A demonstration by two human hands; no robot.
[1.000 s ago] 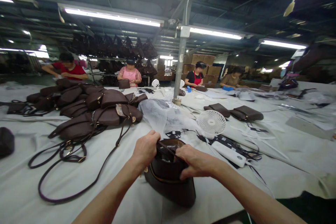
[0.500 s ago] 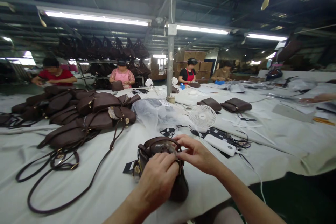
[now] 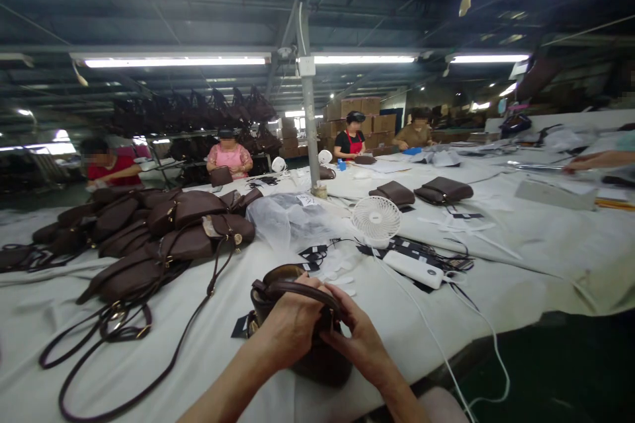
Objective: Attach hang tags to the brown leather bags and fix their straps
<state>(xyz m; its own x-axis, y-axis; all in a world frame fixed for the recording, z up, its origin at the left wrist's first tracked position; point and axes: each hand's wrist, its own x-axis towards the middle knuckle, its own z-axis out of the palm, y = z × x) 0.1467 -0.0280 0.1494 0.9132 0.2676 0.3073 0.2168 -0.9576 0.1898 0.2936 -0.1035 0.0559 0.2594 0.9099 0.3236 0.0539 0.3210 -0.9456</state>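
A small dark brown handbag (image 3: 325, 367) stands on the white-covered table right in front of me, its top open and its carry handle arched over the opening. My left hand (image 3: 292, 320) reaches under the handle, its fingers closed at the bag's rim; the fingertips are partly hidden. On the bag's right side, my right hand (image 3: 358, 337) grips the edge near the handle's end between thumb and fingers. A black tag (image 3: 241, 326) hangs out at the bag's left.
Brown bags with long straps (image 3: 173, 234) are heaped at left. Beyond my hands are a clear plastic bag (image 3: 288, 218), a white fan (image 3: 376, 219), a white power bank (image 3: 414, 269) with its cable, and black tags. Two brown bags (image 3: 443, 190) lie farther back. Several co-workers sit around the table.
My right hand has moved down from the bag's top to its right side. The bag has turned a little, and its opening shows wider. The crumpled clear film at its top no longer shows.
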